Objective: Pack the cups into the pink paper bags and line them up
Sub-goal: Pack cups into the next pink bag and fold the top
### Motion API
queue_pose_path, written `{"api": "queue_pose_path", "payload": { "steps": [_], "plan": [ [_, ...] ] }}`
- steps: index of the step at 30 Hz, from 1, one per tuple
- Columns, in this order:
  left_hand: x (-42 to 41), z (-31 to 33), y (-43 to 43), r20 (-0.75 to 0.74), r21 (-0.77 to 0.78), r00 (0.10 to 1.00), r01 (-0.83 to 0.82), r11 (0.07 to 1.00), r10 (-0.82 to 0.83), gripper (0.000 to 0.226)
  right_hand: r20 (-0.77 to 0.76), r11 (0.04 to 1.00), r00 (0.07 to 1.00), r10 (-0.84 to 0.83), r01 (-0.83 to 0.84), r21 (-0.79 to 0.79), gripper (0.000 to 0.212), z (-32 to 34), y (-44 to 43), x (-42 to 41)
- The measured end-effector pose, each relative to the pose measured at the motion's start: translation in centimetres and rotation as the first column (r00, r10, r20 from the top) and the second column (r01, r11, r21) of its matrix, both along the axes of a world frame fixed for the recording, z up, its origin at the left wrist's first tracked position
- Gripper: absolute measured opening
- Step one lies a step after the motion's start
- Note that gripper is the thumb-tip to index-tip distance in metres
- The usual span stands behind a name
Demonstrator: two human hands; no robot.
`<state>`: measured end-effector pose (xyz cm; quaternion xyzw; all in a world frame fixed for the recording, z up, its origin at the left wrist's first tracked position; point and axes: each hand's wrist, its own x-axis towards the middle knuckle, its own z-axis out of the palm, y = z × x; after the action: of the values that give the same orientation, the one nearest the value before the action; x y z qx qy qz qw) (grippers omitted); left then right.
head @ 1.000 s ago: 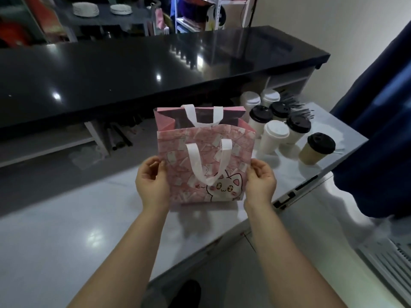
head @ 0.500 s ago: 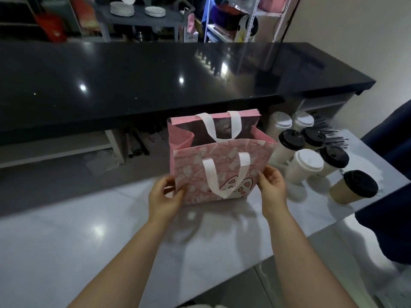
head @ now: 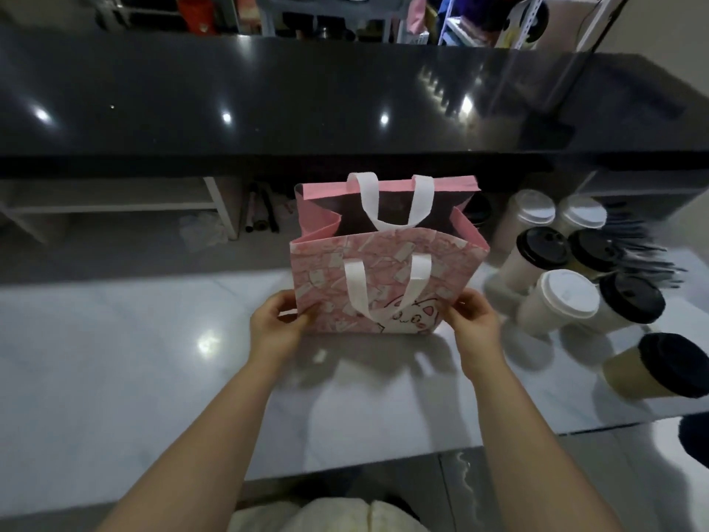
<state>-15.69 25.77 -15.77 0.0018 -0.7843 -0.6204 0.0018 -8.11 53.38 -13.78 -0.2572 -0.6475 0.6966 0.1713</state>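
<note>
From the head view, one pink bag (head: 387,280) is standing open at the centre of the frame on the pale surface (head: 115,359), and nothing is showing inside its dark mouth — so the packing looks barely begun. The left hand (head: 274,326) is pinching the bag's lower left corner and the right hand (head: 474,324) is gripping its lower right edge. The cups (head: 558,301) are waiting in a cluster at the right of the frame — white lids and black lids, one brown cup (head: 652,372) nearest the right edge. Only one bag is in sight. A black counter (head: 345,101) is running across the upper frame just behind the bag, limiting room there.
</note>
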Motion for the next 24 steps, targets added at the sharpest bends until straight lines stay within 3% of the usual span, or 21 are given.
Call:
{"api": "queue_pose_path", "payload": {
  "steps": [7, 11, 15, 21, 24],
  "plan": [
    [6.7, -0.6, 0.5, 0.011, 0.042, 0.950, -0.314, 0.949, 0.313, 0.024, 0.015, 0.963, 0.966, 0.259, -0.259, 0.070, 0.030, -0.1, 2.6, 1.8],
    [10.2, -0.3, 0.7, 0.020, 0.030, 0.927, -0.375, 0.926, 0.375, 0.021, 0.059, 0.925, 0.930, 0.363, -0.367, 0.096, 0.030, -0.3, 3.1, 3.5],
    [12.9, 0.9, 1.3, 0.032, -0.021, 0.904, -0.427, 0.904, 0.427, 0.029, 0.095, 0.914, 0.922, 0.375, -0.385, 0.127, 0.028, -0.1, 3.7, 5.2],
    [13.8, 3.9, 2.1, -0.009, -0.021, 0.909, -0.416, 0.909, 0.416, 0.041, 0.020, 0.922, 0.934, 0.357, -0.355, 0.152, 0.026, 0.5, 3.6, 6.9],
    [14.7, 4.1, 1.9, -0.037, -0.125, 0.870, -0.491, 0.862, 0.491, 0.040, 0.030, 0.910, 0.925, 0.378, -0.377, 0.171, 0.022, 0.9, 2.9, 7.9]
  ]
}}
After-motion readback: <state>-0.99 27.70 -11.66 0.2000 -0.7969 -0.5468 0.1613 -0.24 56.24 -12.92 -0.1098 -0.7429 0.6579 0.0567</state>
